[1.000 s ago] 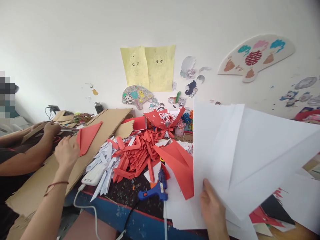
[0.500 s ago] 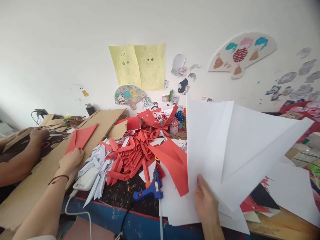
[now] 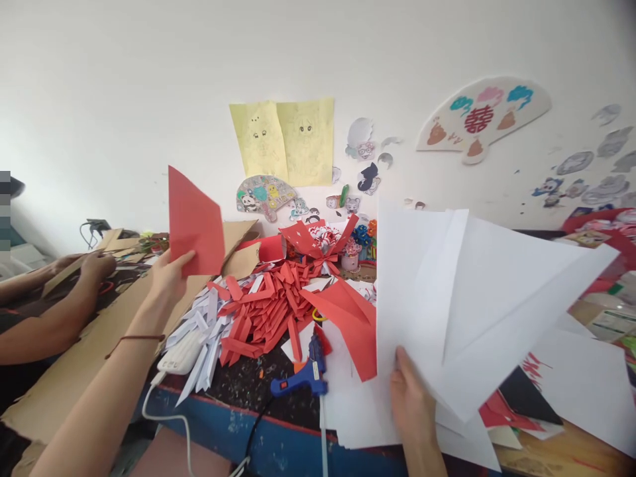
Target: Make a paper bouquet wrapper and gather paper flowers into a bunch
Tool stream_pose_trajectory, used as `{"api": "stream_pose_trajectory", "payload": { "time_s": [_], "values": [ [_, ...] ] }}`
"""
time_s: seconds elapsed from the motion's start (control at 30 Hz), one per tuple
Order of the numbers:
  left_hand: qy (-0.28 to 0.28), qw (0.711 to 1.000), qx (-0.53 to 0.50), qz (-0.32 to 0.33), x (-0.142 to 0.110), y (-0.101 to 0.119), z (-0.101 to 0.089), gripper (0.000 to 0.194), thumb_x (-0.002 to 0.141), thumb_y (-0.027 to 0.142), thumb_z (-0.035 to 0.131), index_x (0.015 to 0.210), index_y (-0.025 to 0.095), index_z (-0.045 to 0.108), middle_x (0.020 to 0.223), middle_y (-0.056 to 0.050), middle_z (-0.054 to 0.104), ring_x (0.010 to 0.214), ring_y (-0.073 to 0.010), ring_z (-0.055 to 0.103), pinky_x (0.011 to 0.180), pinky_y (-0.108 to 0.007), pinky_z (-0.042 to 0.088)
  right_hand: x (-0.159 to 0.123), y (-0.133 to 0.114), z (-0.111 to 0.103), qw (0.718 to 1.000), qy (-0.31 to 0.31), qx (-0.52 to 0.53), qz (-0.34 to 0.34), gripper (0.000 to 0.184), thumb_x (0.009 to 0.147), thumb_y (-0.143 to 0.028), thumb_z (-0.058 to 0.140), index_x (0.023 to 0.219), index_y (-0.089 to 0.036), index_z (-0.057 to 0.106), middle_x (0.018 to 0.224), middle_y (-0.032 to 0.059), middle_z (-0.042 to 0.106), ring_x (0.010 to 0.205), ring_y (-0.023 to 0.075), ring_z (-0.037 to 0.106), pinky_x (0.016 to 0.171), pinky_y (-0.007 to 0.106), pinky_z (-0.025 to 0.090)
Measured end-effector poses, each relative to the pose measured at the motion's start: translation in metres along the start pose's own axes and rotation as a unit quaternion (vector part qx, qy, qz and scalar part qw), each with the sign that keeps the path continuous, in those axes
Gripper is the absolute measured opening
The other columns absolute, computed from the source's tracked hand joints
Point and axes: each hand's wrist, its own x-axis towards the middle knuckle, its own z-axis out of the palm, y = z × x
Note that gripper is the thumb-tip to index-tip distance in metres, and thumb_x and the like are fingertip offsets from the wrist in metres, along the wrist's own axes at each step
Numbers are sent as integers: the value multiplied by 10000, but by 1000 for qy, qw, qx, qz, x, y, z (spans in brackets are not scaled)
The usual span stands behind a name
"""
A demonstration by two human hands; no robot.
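Note:
My left hand (image 3: 166, 278) pinches a red sheet of paper (image 3: 196, 228) by its lower edge and holds it upright above the cardboard. On the right, my right hand (image 3: 411, 391) grips a large folded white paper (image 3: 487, 291) near its lower left corner, thumb in front and the other fingers hidden behind. A folded red paper (image 3: 348, 318) lies just left of the white one, partly covered by it. Between my hands are a heap of folded red paper strips (image 3: 268, 311), folded white strips (image 3: 203, 331) and a blue glue gun (image 3: 305, 374).
Long cardboard (image 3: 84, 377) covers the left of the table. A white power strip (image 3: 181, 354) with a cable sits beside the strips. Another person's hand (image 3: 97, 275) works at far left. A red-wrapped paper bouquet (image 3: 322, 242) stands at the back; white sheets (image 3: 586, 377) lie at right.
My left hand has raised the red sheet off the cardboard, up and to the right, turning it upright. My right hand keeps its hold on the white paper. The view has shifted slightly.

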Motion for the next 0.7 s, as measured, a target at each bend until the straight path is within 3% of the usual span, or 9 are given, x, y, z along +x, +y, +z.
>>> {"api": "stream_pose_trajectory", "payload": {
  "time_s": [0.1, 0.2, 0.33, 0.4, 0.53, 0.7],
  "values": [
    [-10, 998, -50, 46, -11, 29, 25, 540, 940, 471, 491, 1344, 115, 463, 1313, -89, 631, 1006, -173, 642, 932, -394, 544, 4, -6, 6, 999, -4, -48, -21, 632, 722, -406, 797, 1282, -163, 634, 1302, 75, 609, 1250, 235, 548, 1073, 343, 492],
    [-15, 994, -52, 95, -29, 60, 41, 475, 945, 377, 512, 1361, 150, 489, 1333, -77, 615, 1132, -221, 602, 994, -418, 502, 3, -20, 22, 998, -9, -53, -33, 680, 714, -423, 801, 1307, -147, 614, 1306, 93, 604, 1238, 249, 557, 1081, 376, 483],
    [-5, 988, 30, 151, -51, 94, 55, 427, 963, 287, 439, 1366, 166, 512, 1230, -122, 659, 1135, -288, 613, 1018, -488, 452, -7, -45, 48, 995, -23, -55, -85, 770, 724, -414, 802, 1397, -155, 532, 1381, 86, 546, 1275, 238, 528, 1112, 364, 451],
    [14, 976, 69, 204, -59, 106, 62, 454, 980, 253, 370, 1416, 168, 461, 1301, -148, 618, 1223, -297, 563, 1049, -493, 425, -9, -51, 60, 990, -34, -68, -117, 750, 734, -394, 799, 1396, -160, 535, 1403, 75, 527, 1287, 227, 517, 1145, 353, 412],
    [30, 956, 56, 285, -79, 134, 74, 533, 977, 170, 328, 1509, 209, 334, 1520, -132, 422, 1410, -254, 375, 1168, -460, 301, 3, -42, 83, 987, -69, -34, -143, 766, 747, -375, 790, 1428, -184, 495, 1439, 65, 490, 1286, 216, 518, 1166, 383, 380],
    [24, 955, 38, 295, -112, 180, 95, 661, 922, 64, 327, 1550, 246, 230, 1577, -109, 335, 1459, -248, 294, 1189, -471, 261, 30, -11, 110, 982, -90, -59, -157, 751, 757, -409, 765, 1416, -163, 503, 1455, 74, 468, 1346, 204, 460, 1207, 389, 292]
  ]
}}
